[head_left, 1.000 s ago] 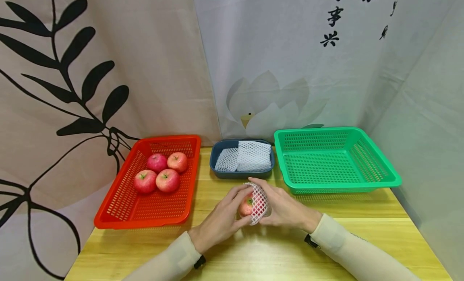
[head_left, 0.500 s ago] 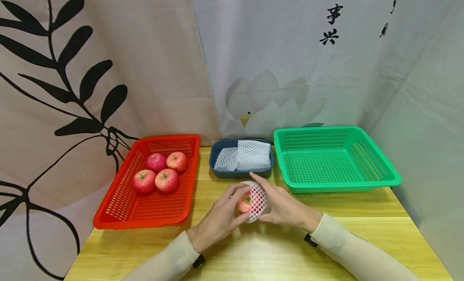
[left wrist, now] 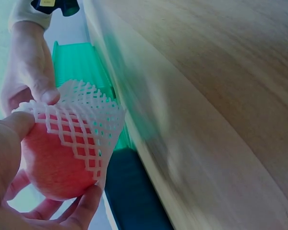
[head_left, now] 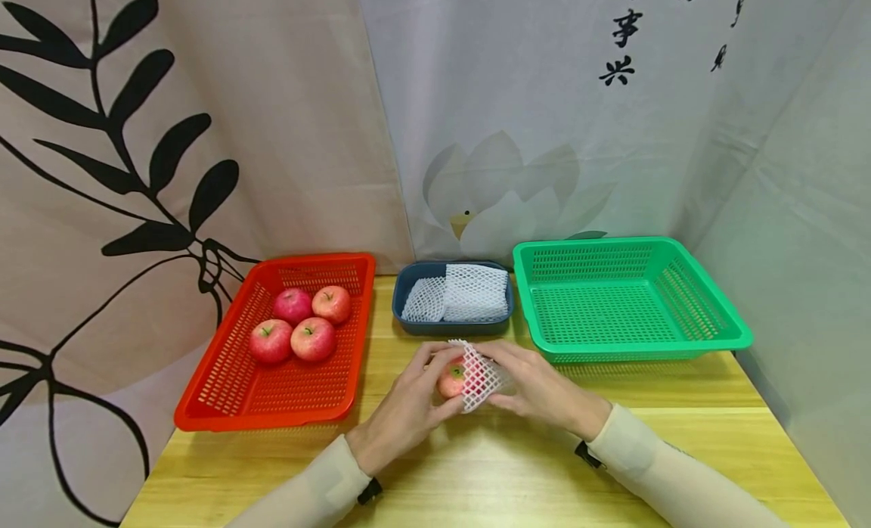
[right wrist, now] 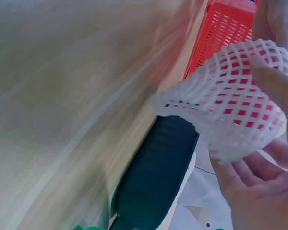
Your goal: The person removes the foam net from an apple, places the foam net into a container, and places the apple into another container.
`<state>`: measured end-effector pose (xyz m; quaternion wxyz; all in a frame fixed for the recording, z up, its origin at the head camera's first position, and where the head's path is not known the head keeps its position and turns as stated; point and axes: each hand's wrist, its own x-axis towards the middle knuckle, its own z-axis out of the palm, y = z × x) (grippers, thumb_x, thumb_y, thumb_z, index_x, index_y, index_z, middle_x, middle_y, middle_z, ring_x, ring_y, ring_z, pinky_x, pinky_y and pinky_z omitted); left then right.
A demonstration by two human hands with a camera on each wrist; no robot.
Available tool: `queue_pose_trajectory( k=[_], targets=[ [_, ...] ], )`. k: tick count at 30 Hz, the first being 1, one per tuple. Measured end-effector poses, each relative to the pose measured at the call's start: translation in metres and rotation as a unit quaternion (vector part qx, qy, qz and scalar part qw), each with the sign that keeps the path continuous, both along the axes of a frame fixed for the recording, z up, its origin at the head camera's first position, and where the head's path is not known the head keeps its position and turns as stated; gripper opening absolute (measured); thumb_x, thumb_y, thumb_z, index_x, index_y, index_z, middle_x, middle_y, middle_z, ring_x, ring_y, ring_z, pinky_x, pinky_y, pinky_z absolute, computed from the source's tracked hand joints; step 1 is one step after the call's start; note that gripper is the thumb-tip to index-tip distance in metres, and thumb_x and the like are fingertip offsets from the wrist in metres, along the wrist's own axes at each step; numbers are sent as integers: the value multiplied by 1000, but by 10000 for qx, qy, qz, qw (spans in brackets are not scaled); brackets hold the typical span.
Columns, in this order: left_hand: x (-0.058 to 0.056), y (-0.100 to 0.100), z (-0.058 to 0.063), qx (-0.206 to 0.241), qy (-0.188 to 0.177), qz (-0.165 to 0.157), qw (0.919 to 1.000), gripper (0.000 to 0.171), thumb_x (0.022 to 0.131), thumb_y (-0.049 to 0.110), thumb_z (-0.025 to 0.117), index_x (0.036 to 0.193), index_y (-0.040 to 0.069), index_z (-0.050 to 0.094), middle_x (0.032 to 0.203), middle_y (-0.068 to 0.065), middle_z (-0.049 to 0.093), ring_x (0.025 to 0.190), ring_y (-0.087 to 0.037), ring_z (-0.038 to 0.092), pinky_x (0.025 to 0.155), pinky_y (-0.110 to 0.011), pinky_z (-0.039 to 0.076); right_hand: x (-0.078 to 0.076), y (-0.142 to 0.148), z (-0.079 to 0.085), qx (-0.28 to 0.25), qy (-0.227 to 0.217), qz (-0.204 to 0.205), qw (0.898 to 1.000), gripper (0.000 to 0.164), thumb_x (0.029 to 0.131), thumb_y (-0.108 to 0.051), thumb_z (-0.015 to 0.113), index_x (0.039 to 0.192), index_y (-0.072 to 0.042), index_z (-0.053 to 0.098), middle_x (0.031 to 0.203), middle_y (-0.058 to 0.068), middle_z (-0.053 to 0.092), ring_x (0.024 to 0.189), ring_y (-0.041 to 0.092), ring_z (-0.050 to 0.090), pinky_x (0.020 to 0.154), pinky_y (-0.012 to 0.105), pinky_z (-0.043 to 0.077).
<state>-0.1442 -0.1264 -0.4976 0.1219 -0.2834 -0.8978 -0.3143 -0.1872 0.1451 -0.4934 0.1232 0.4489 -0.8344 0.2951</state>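
Observation:
Low over the table, both hands are at a red apple (head_left: 450, 380) partly inside a white foam net sleeve (head_left: 482, 378). My left hand (head_left: 404, 405) holds the apple, fingers curled round its bare left side, with the thumb and fingertips at the net's rim. From the other side, my right hand (head_left: 547, 388) grips the net (right wrist: 235, 91). In the left wrist view the net covers the upper right of the apple (left wrist: 55, 165), and its far end sticks out loose. Red skin shows through the mesh in the right wrist view. Some fingers are hidden behind the apple and net.
A red basket (head_left: 272, 418) at the left holds several apples (head_left: 314, 339). Behind the hands stands a dark blue tray (head_left: 452, 328) with folded foam nets (head_left: 476, 292). At the right is a green basket (head_left: 640, 354). Curtains (head_left: 306, 119) hang behind the wooden table (head_left: 490, 482).
Both hands and the apple have shifted slightly left. The right hand's raised index finger has come down onto the net, and the net's free end now sticks out further right of the apple.

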Motion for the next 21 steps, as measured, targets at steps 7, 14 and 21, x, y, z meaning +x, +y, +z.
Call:
queue_pose_trajectory(
  k=[7,14,21],
  targets=[
    [1,-1,1,22,37,84,10000,66,100,16,93,159,15,63,158,-10,60,132,-23,76,111,-40,68,1,1,2,-166,395,76,9991,81,86,-13,105,155,4,66,152,21,75,134,35,79,107,45,71],
    [2,-1,1,52,58,89,9999,63,101,19,94,157,16,65,156,-9,60,133,-23,76,111,-41,68,0,1,5,-480,394,227,9978,64,86,5,99,145,4,75,139,20,82,118,34,85,93,35,73],
    [3,-2,2,110,90,96,9999,63,101,26,95,157,19,66,156,-8,60,132,-22,75,109,-41,69,-1,2,8,-482,421,154,9978,58,87,9,97,141,0,78,132,14,86,113,28,86,87,37,73]
  ],
)
